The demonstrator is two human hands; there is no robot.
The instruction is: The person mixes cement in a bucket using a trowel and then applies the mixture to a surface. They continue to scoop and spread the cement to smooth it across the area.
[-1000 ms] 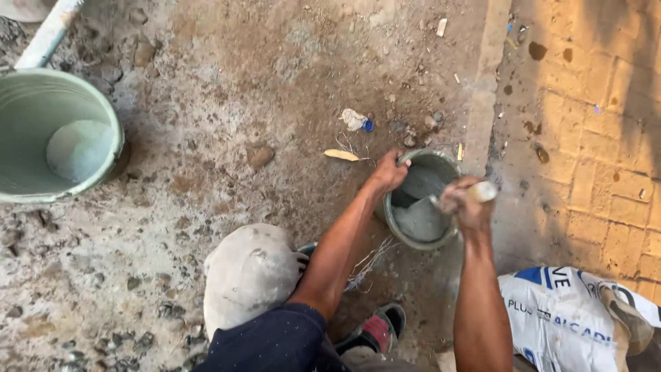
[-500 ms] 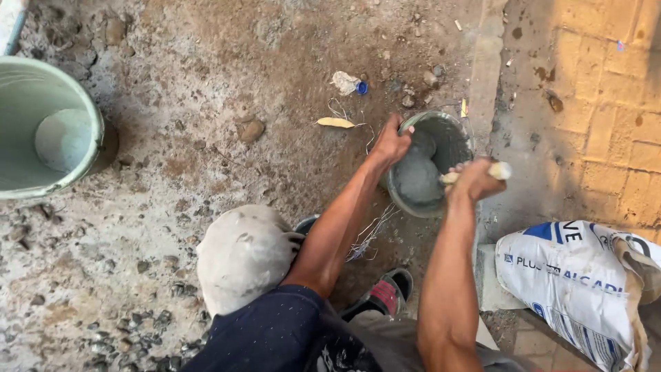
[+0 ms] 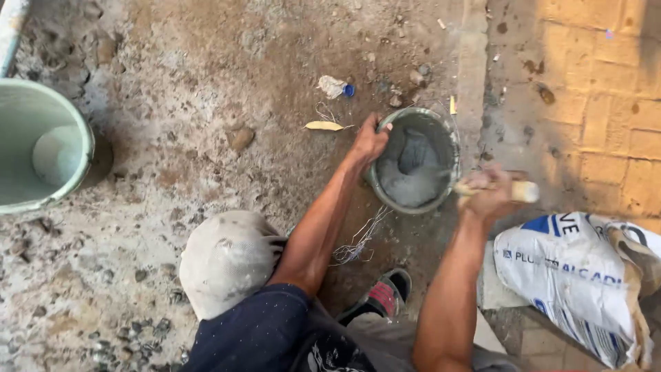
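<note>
Grey, gritty ground (image 3: 206, 89) underfoot, stained brown in the middle, with tan paving bricks (image 3: 592, 117) along the right edge. Far left, a large pale green bucket (image 3: 27, 200) cut off by the frame. Lower right, a white sack (image 3: 571, 275) with blue print, lying on its side, just beside the right forearm. Low centre, a grey cap (image 3: 227, 258) near the left elbow. Right of centre, a small dark bucket (image 3: 385, 138) standing upright on the ground, grey wet mix inside. Left hand (image 3: 370, 141) on its near-left rim, fingers curled and clamped over the edge. Right hand (image 3: 490, 193) just off the rim's right side, fingers closed tight round a pale wooden handle (image 3: 523, 191), tool head blurred and hard to make out. Below, a red and black sandal (image 3: 382, 297). Above the bucket, a yellow dry leaf (image 3: 323, 126) and a crumpled scrap with a blue cap (image 3: 335, 87).
</note>
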